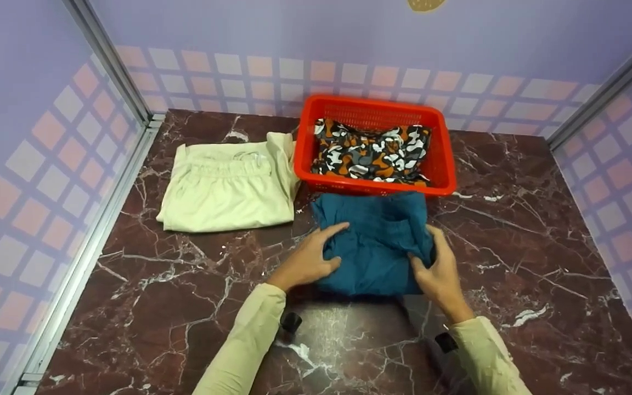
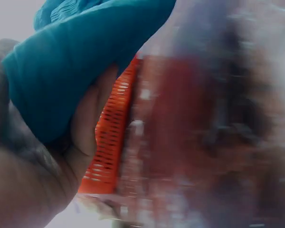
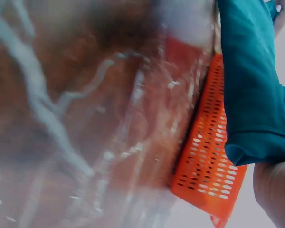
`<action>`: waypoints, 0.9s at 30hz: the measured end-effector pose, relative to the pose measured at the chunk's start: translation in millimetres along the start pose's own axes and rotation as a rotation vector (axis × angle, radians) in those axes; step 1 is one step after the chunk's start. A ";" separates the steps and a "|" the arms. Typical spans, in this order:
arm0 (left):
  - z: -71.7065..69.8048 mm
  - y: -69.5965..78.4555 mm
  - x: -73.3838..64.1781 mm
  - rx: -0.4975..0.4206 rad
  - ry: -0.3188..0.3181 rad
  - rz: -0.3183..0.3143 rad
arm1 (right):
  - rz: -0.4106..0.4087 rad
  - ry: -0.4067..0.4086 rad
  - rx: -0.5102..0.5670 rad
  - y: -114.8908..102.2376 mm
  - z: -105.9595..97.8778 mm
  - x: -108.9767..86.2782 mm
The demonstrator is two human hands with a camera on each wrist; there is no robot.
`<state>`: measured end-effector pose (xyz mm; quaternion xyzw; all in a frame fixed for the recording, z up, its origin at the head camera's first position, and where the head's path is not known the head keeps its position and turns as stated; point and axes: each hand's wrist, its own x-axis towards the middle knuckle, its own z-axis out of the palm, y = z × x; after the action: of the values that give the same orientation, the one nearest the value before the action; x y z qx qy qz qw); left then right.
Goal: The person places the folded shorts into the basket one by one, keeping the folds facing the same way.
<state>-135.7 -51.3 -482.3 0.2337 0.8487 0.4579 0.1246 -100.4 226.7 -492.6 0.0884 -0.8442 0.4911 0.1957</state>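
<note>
Both hands hold a folded teal garment (image 1: 373,247) by its two sides, just in front of the red basket. The left hand (image 1: 310,258) grips its left side, thumb toward me and fingers reaching along the edge. On the opposite side, the right hand (image 1: 439,269) has its thumb on top and its fingers behind the fabric. From the left wrist, the teal cloth (image 2: 66,66) shows tucked between thumb and fingers. In the right wrist view the folded edge (image 3: 251,85) hangs beside the basket, with only part of the hand visible.
A red perforated basket (image 1: 447,164) stands against the back wall, holding a folded camouflage-patterned garment (image 1: 371,153). Left of it lies a folded cream garment (image 1: 228,192) with a gathered waistband. The dark red marbled tabletop (image 1: 184,307) is bounded by purple panels at the sides and back.
</note>
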 end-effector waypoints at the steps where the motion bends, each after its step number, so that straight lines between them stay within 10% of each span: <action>1: -5.3 3.7 3.0 0.012 -0.003 -0.001 | -0.018 0.021 0.008 -1.8 -0.7 4.5; 12: -67.6 46.8 58.9 0.096 -0.034 -0.021 | -0.084 0.078 0.098 -48.6 -15.2 83.8; 27: -108.9 25.5 189.4 0.025 -0.005 -0.052 | -0.011 0.072 -0.055 30.6 12.7 205.9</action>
<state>-337.6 -20.8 -400.6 0.2142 0.8598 0.4432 0.1356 -300.9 240.0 -436.6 0.0703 -0.8493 0.4695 0.2310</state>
